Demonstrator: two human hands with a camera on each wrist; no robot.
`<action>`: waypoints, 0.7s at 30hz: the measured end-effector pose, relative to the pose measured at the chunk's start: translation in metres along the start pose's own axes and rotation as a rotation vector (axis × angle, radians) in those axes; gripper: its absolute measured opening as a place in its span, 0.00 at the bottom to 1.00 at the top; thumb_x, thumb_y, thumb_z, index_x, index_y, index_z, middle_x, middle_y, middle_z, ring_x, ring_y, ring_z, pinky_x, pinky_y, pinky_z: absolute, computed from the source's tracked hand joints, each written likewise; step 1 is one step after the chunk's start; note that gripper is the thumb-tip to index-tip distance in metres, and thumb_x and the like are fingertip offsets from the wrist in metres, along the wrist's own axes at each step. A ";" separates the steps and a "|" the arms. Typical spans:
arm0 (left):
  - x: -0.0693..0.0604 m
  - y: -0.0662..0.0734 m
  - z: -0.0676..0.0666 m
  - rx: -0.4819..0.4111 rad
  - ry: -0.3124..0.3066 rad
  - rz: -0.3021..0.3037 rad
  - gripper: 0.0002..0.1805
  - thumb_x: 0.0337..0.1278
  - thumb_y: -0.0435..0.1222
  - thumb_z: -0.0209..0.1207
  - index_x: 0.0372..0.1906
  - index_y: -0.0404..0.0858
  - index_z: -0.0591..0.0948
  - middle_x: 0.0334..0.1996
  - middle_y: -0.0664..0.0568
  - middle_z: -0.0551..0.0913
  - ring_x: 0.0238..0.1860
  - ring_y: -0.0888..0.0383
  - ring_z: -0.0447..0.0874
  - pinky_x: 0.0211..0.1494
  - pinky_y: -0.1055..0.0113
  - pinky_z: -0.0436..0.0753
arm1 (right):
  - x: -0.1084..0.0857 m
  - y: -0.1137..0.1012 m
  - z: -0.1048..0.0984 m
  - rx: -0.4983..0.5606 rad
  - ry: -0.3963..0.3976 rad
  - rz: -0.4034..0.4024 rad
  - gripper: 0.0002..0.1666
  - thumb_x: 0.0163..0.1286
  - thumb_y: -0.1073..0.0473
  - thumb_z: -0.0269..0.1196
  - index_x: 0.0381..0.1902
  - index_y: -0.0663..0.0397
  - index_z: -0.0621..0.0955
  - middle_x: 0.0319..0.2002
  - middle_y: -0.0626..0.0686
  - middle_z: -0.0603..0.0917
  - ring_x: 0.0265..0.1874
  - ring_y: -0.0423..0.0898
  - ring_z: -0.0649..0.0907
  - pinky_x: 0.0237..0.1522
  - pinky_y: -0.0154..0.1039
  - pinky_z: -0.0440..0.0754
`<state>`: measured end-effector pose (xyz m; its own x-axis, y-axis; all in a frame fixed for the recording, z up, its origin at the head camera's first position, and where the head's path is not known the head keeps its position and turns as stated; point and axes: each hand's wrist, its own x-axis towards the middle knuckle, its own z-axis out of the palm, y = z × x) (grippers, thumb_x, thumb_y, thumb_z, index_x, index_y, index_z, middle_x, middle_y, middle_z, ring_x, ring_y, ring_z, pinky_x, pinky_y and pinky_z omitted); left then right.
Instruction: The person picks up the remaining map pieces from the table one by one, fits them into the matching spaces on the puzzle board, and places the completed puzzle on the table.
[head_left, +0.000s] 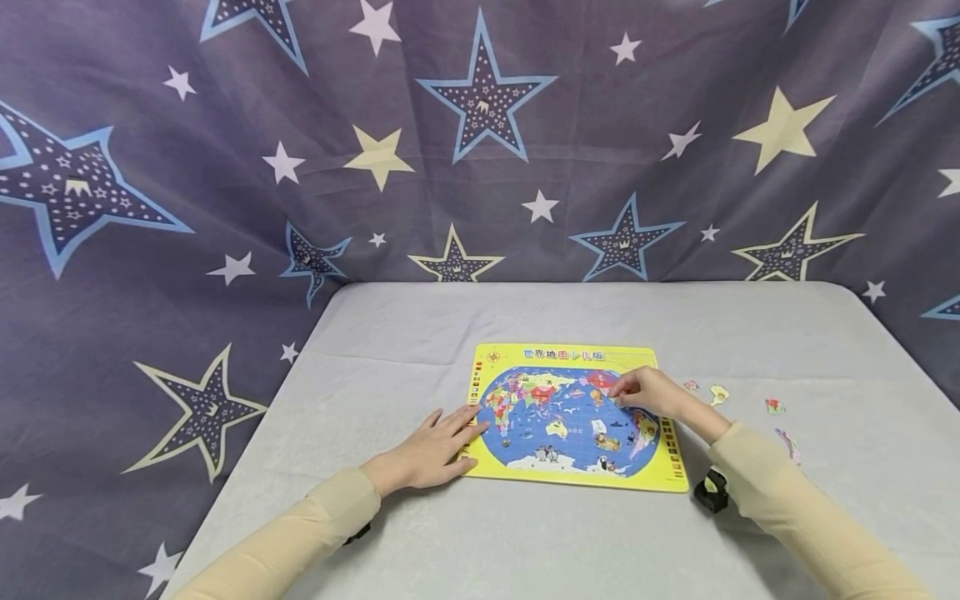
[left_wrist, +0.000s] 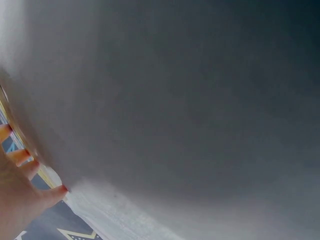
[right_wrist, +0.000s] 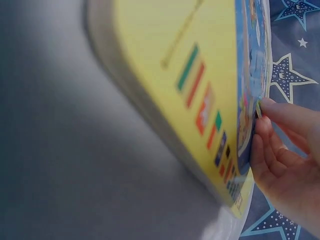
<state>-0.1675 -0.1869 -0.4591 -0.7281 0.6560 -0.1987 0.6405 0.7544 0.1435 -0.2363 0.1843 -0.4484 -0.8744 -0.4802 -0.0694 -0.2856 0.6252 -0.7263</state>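
A yellow-bordered world map board [head_left: 577,477] with a blue oval lies flat on the table. The left hand [head_left: 431,452] rests on its left edge, fingers spread; in the left wrist view, that hand [left_wrist: 22,185] shows at the lower left. Over the upper right of the map is the right hand [head_left: 656,393], its thumb and fingertips together at the board. In the right wrist view, the right hand [right_wrist: 287,155] pinches a small puzzle piece [right_wrist: 258,109] at the map's surface, its picture mostly hidden by the fingers.
Right of the board lie several loose pieces: a small pink one [head_left: 692,386], a yellow one [head_left: 719,394], a red and green one [head_left: 774,406] and a long pink one [head_left: 789,446]. A grey cloth covers the table [head_left: 390,333]; a star-patterned curtain [head_left: 525,225] hangs behind.
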 end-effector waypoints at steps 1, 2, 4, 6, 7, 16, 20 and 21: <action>0.000 0.000 0.000 -0.001 0.001 0.001 0.33 0.62 0.57 0.34 0.69 0.50 0.50 0.69 0.51 0.42 0.69 0.56 0.38 0.64 0.47 0.46 | 0.000 0.000 0.000 -0.002 0.000 -0.005 0.07 0.57 0.71 0.57 0.31 0.64 0.82 0.30 0.56 0.82 0.26 0.41 0.78 0.30 0.33 0.76; 0.000 -0.001 0.000 0.000 0.004 0.003 0.33 0.62 0.57 0.34 0.69 0.50 0.50 0.69 0.51 0.42 0.69 0.56 0.39 0.64 0.47 0.46 | 0.000 0.000 0.000 -0.004 0.001 -0.009 0.07 0.57 0.71 0.57 0.31 0.64 0.82 0.30 0.56 0.82 0.25 0.41 0.78 0.30 0.33 0.76; 0.000 -0.001 0.001 -0.002 0.006 0.004 0.33 0.62 0.57 0.34 0.69 0.50 0.50 0.69 0.51 0.42 0.69 0.56 0.39 0.64 0.47 0.46 | 0.000 0.000 0.000 -0.004 0.005 -0.010 0.07 0.57 0.71 0.57 0.31 0.64 0.82 0.30 0.56 0.82 0.26 0.41 0.78 0.30 0.33 0.76; 0.000 -0.001 0.001 -0.005 0.007 0.004 0.32 0.62 0.57 0.34 0.69 0.50 0.50 0.69 0.51 0.42 0.69 0.56 0.39 0.64 0.47 0.46 | -0.001 0.000 0.000 -0.010 0.005 -0.014 0.07 0.58 0.71 0.57 0.32 0.65 0.82 0.31 0.56 0.82 0.26 0.41 0.78 0.30 0.34 0.76; 0.000 -0.001 0.001 -0.005 0.007 0.004 0.32 0.62 0.57 0.34 0.69 0.50 0.50 0.69 0.51 0.42 0.69 0.56 0.39 0.64 0.47 0.46 | -0.001 0.000 0.000 -0.010 0.005 -0.009 0.07 0.58 0.71 0.57 0.32 0.64 0.82 0.31 0.56 0.82 0.26 0.41 0.78 0.30 0.34 0.76; -0.002 -0.001 0.004 -0.003 0.002 -0.009 0.32 0.62 0.57 0.33 0.69 0.50 0.49 0.70 0.52 0.41 0.69 0.57 0.37 0.65 0.47 0.46 | 0.001 0.001 0.004 -0.024 0.003 0.002 0.07 0.58 0.70 0.57 0.32 0.63 0.82 0.30 0.54 0.82 0.25 0.41 0.78 0.29 0.35 0.76; -0.002 -0.001 0.003 -0.004 0.005 -0.007 0.32 0.62 0.57 0.34 0.69 0.50 0.50 0.69 0.52 0.41 0.69 0.57 0.37 0.64 0.47 0.46 | 0.000 0.001 0.003 -0.037 0.010 -0.005 0.07 0.57 0.70 0.58 0.32 0.63 0.83 0.30 0.55 0.82 0.25 0.41 0.78 0.29 0.34 0.76; -0.001 -0.001 0.002 -0.004 0.006 -0.006 0.32 0.62 0.56 0.34 0.69 0.50 0.50 0.69 0.52 0.41 0.69 0.57 0.37 0.64 0.47 0.46 | 0.000 0.001 0.003 -0.041 0.012 -0.004 0.07 0.57 0.70 0.58 0.32 0.63 0.83 0.30 0.55 0.83 0.25 0.41 0.79 0.29 0.34 0.76</action>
<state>-0.1662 -0.1884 -0.4612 -0.7336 0.6512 -0.1943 0.6348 0.7588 0.1462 -0.2352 0.1834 -0.4513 -0.8777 -0.4757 -0.0583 -0.3048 0.6479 -0.6981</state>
